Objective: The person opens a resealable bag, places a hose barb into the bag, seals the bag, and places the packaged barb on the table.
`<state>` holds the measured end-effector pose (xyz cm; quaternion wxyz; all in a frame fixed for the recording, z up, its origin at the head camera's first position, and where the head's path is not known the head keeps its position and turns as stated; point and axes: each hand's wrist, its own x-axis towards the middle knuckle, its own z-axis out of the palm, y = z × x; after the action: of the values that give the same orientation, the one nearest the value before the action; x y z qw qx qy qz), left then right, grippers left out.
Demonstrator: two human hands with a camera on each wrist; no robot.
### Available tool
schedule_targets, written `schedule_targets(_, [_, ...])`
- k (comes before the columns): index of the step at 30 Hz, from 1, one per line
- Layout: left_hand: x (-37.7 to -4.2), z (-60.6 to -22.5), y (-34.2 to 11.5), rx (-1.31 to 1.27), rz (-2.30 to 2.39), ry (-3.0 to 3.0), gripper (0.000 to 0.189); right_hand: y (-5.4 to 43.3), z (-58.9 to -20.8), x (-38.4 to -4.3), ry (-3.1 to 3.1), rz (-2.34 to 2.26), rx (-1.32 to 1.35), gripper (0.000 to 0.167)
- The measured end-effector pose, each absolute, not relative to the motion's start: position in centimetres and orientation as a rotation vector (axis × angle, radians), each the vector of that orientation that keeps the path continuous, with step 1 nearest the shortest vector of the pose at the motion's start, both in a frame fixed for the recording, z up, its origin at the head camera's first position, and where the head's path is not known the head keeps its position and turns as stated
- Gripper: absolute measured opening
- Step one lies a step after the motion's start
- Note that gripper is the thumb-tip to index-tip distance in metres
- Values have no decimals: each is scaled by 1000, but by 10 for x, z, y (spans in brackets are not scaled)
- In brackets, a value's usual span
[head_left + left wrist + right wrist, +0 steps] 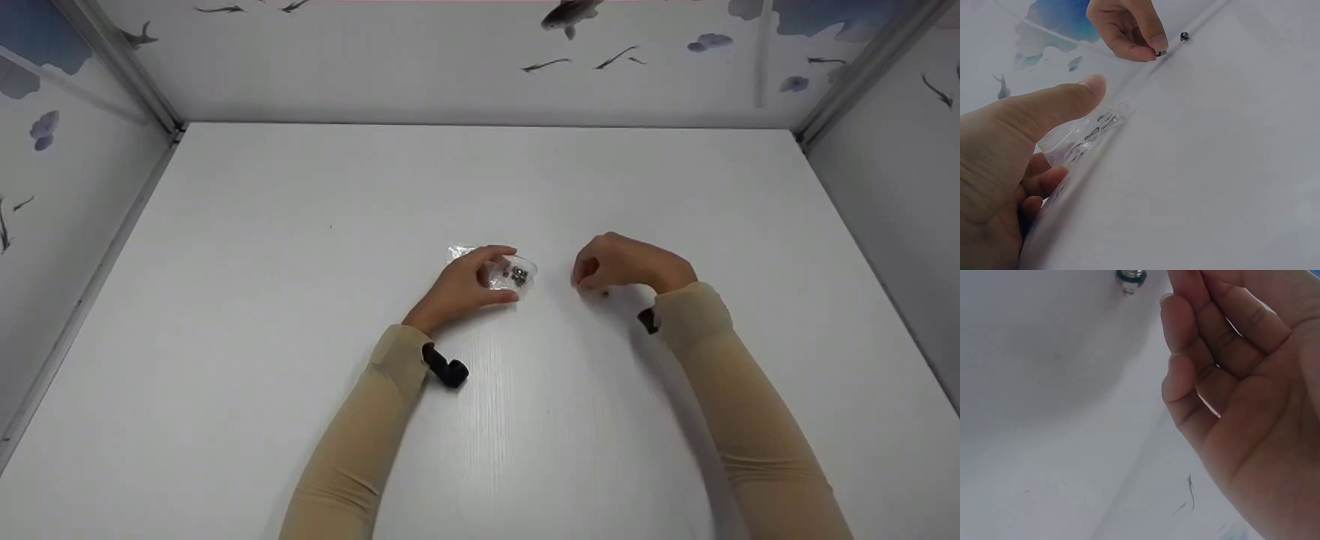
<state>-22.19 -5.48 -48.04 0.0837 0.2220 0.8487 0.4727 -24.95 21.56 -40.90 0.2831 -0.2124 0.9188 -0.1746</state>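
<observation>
Glossy plastic, bright metal, matt cloth

Packet [1057, 138]: clear plastic, glossy, creased. Small parts [519, 276]: shiny, metal-looking. Loose piece [1131, 275]: bright metal look. Tabletop [300, 172]: smooth, faint sheen. Sleeves [750, 405]: matt cloth, lightly wrinkled.

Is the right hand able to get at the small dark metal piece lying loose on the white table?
Likely yes: the bare right hand is close beside that dark metal piece with nothing visible between, though it appears to pinch another small metal piece.
</observation>
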Motion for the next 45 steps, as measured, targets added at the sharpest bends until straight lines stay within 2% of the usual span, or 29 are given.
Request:
schedule_targets(26, [-224,-484,-55,665,1442,2513,69,178,-399,-251,2510,-758,-912,12])
schedule_targets(45, [-222,-483,-57,667,1451,2510,65,170,-402,-254,2495,-761,-960,13])
